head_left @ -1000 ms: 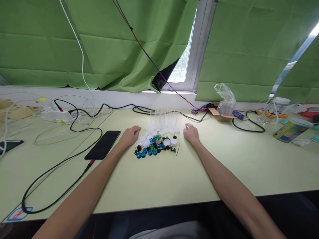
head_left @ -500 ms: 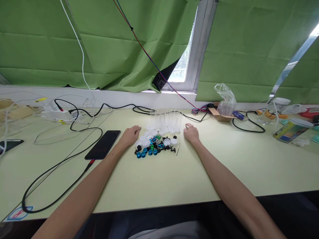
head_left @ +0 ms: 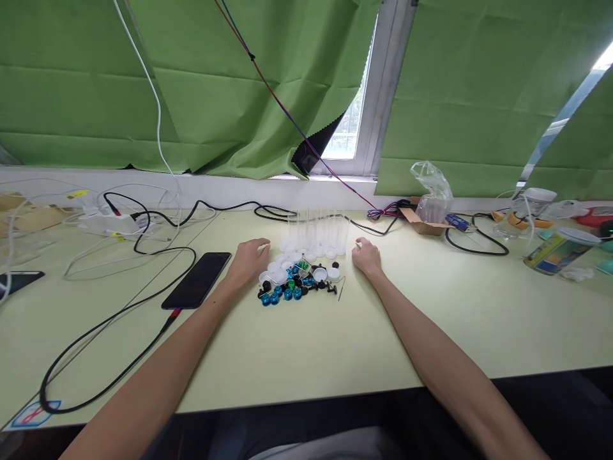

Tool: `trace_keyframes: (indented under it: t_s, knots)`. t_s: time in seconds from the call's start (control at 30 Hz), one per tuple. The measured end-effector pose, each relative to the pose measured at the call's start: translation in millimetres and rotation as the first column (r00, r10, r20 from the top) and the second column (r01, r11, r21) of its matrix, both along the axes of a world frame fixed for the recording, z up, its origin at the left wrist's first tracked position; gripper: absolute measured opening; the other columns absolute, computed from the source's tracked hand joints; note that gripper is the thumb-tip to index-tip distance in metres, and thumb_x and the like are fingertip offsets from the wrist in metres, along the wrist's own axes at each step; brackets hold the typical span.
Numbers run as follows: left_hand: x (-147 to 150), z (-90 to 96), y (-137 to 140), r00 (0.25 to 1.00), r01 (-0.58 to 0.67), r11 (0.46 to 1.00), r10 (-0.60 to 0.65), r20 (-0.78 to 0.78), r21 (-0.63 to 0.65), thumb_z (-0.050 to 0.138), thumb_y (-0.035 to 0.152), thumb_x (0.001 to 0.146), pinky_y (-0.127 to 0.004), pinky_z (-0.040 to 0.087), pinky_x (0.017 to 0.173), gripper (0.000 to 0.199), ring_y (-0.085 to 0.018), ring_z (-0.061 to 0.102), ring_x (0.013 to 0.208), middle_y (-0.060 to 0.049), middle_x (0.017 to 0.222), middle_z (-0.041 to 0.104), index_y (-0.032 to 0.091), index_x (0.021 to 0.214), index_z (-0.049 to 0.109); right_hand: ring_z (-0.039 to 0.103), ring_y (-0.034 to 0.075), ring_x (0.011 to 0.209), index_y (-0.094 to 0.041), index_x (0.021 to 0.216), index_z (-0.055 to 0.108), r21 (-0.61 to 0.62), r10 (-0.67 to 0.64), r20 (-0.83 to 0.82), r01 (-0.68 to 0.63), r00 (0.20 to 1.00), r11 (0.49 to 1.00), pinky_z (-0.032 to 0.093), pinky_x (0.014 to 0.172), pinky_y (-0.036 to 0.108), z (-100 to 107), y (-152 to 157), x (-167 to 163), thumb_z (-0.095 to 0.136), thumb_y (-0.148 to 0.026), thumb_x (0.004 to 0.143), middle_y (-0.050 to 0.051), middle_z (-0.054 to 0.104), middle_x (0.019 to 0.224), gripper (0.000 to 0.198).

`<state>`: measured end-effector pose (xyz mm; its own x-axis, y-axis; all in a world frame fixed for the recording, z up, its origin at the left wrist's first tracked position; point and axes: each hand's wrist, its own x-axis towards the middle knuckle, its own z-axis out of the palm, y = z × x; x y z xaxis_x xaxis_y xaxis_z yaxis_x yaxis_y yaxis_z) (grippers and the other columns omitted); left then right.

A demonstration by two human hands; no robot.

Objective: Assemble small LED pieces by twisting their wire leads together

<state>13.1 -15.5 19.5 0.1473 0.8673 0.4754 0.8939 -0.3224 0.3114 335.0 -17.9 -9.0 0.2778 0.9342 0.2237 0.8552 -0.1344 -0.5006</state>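
Note:
My left hand [head_left: 251,257] rests on the table left of a pile of small parts, its thumb and forefinger slightly apart with nothing seen between them. On the pile's right, my right hand [head_left: 366,257] lies with its fingers curled in; no object shows in it. Clear tubes with white bases [head_left: 316,233] stand in a group between the hands. In front of them lie white round caps [head_left: 279,276], blue round parts [head_left: 288,294], small black parts [head_left: 332,289] and a thin metal rod [head_left: 341,289]. Neither hand touches the pile.
A black phone [head_left: 197,281] lies left of my left forearm, with a black cable [head_left: 44,377] looping beside it. At the back right are a cardboard box [head_left: 422,225] with a plastic bag and a labelled jar [head_left: 558,252]. A white power strip [head_left: 108,220] sits back left.
The thumb and forefinger of my left hand have parted a little. My right hand and the parts lie as before; the view has shifted very slightly.

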Motion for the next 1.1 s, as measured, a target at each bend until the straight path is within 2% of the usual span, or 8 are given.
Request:
trace_keyframes:
  t_s: [0.1,0.17,0.3,0.43,0.57,0.73,1.1]
  knots:
    - [12.5,11.0,-12.3,0.994,0.104,0.991,-0.106,0.023,0.087,0.042,0.033,0.09,-0.031,0.049,0.081,0.033,-0.02,0.066,0.081,-0.008,0.095,0.074,0.016,0.091,0.07,0.058,0.024,0.114,-0.015,0.121,0.058,0.009,-0.003,-0.009,0.003,1.0,1.0,0.037,0.1,0.035,-0.4,0.7,-0.2,0.044,-0.018,0.086,0.013,0.067,0.116,0.037]
    - [22.8,17.4,-22.6,0.981,0.193,0.977,-0.194,0.004,0.093,0.042,0.035,0.091,-0.029,0.048,0.072,0.034,-0.018,0.062,0.072,-0.007,0.083,0.072,0.017,0.087,0.07,0.058,0.024,0.114,-0.015,0.12,0.058,0.015,-0.004,-0.013,0.004,1.0,1.0,0.037,0.1,0.034,-0.7,1.1,-0.4,0.044,-0.018,0.086,0.012,0.067,0.116,0.037]
    - [41.8,24.9,-41.8,0.928,0.368,0.929,-0.366,-0.073,0.02,0.04,0.039,0.093,-0.03,0.046,0.069,0.037,-0.017,0.06,0.071,-0.007,0.08,0.068,0.018,0.086,0.07,0.058,0.024,0.114,-0.014,0.118,0.058,0.026,-0.002,-0.013,0.002,1.0,1.0,0.037,0.099,0.034,-1.0,1.2,-0.6,0.044,-0.017,0.086,0.013,0.067,0.116,0.035]
    - [53.0,27.4,-53.9,0.885,0.452,0.891,-0.454,-0.106,-0.043,0.043,0.039,0.092,-0.031,0.046,0.069,0.034,-0.018,0.059,0.071,-0.006,0.077,0.065,0.02,0.083,0.069,0.059,0.024,0.113,-0.015,0.116,0.059,0.033,0.0,-0.012,0.001,1.0,0.999,0.038,0.099,0.034,-1.2,0.9,-0.7,0.044,-0.017,0.086,0.013,0.067,0.116,0.033]
    - [58.4,26.3,-59.5,0.855,0.491,0.867,-0.499,-0.141,-0.091,0.045,0.038,0.092,-0.031,0.044,0.064,0.032,-0.018,0.056,0.067,-0.005,0.072,0.062,0.02,0.077,0.067,0.059,0.024,0.113,-0.015,0.115,0.059,0.039,-0.001,-0.01,0.001,1.0,0.999,0.037,0.099,0.034,-1.9,1.2,-0.6,0.045,-0.018,0.087,0.013,0.067,0.115,0.032]
    - [63.3,22.2,-63.4,0.826,0.526,0.839,-0.543,-0.151,-0.14,0.047,0.036,0.09,-0.03,0.044,0.067,0.028,-0.018,0.056,0.07,-0.004,0.074,0.062,0.021,0.075,0.065,0.059,0.024,0.113,-0.015,0.114,0.059,0.038,0.0,-0.008,0.0,1.0,0.999,0.037,0.1,0.035,-2.9,2.3,-0.2,0.045,-0.018,0.087,0.013,0.067,0.115,0.032]
    - [62.7,18.7,-63.8,0.846,0.482,0.85,-0.515,-0.141,-0.211,0.05,0.037,0.088,-0.034,0.045,0.074,0.025,-0.022,0.057,0.084,-0.007,0.085,0.063,0.021,0.081,0.067,0.058,0.024,0.113,-0.015,0.113,0.059,0.045,0.005,-0.007,-0.004,1.0,0.999,0.037,0.099,0.034,-3.4,2.5,-0.4,0.045,-0.017,0.086,0.013,0.066,0.116,0.031]
